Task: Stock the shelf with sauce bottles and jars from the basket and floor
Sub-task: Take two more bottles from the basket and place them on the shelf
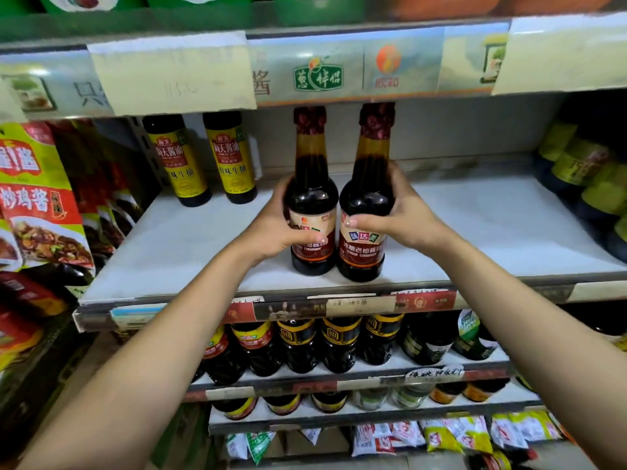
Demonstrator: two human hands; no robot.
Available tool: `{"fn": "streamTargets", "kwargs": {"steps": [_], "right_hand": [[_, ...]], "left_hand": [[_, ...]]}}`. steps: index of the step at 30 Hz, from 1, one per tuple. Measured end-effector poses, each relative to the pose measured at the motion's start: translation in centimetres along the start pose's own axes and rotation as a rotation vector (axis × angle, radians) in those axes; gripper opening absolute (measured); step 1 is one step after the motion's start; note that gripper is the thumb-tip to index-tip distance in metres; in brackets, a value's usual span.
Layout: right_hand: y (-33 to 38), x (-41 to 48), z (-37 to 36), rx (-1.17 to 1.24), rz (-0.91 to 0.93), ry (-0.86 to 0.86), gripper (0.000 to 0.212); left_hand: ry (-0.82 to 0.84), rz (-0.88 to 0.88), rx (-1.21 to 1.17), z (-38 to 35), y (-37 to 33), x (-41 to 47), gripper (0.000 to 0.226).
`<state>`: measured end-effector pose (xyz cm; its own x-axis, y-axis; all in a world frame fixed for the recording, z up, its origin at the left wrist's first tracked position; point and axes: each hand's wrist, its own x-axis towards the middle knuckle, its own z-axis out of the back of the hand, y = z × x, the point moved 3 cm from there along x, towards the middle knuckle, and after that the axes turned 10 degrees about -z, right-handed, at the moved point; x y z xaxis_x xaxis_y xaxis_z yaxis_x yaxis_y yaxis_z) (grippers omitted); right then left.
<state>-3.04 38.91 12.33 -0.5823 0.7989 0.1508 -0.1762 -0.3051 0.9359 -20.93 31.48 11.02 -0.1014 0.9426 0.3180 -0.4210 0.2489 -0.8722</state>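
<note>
Two dark soy sauce bottles with red caps stand side by side near the front edge of the white middle shelf. My left hand grips the left bottle around its body, thumb across the label. Around the right bottle my right hand is wrapped, thumb on its label. Both bottles are upright and their bases touch the shelf. The basket and the floor are out of view.
Two yellow-labelled soy sauce bottles stand at the back left of the same shelf. Green-labelled dark bottles crowd its right end. Sauce pouches hang at the left. Lower shelves hold rows of dark bottles, jars and sachets.
</note>
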Motion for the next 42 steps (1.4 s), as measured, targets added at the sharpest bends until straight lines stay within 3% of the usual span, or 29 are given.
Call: {"fn": "streamTargets", "kwargs": {"steps": [5,10,17,26,32,42], "right_hand": [[-3.6,-1.1,-1.0,0.050,-0.061,-0.002,0.092],[-5.9,-1.9,-1.7,-0.067,-0.165,0.008,0.085],[-6.1,-1.7,-1.8,-0.042,-0.134,0.034,0.084],[-6.3,-1.9,-1.3,-0.052,-0.174,-0.035,0.095],[-6.5,-1.7,-1.4,-0.056,-0.159,-0.037,0.089],[-6.3,-1.9,-1.2,-0.089,-0.158,-0.101,0.094]], "left_hand": [[-0.001,0.077,-0.031,-1.0,3.7,-1.6,0.081],[-0.004,0.087,-0.072,-1.3,4.9,-2.0,0.076],[-0.008,0.070,0.045,-1.3,4.8,-2.2,0.076],[-0.159,0.071,0.187,-1.4,3.9,-2.9,0.075],[-0.241,0.057,0.275,-1.6,3.6,-3.5,0.075],[-0.111,0.122,0.143,-1.1,4.6,-3.6,0.088]]}}
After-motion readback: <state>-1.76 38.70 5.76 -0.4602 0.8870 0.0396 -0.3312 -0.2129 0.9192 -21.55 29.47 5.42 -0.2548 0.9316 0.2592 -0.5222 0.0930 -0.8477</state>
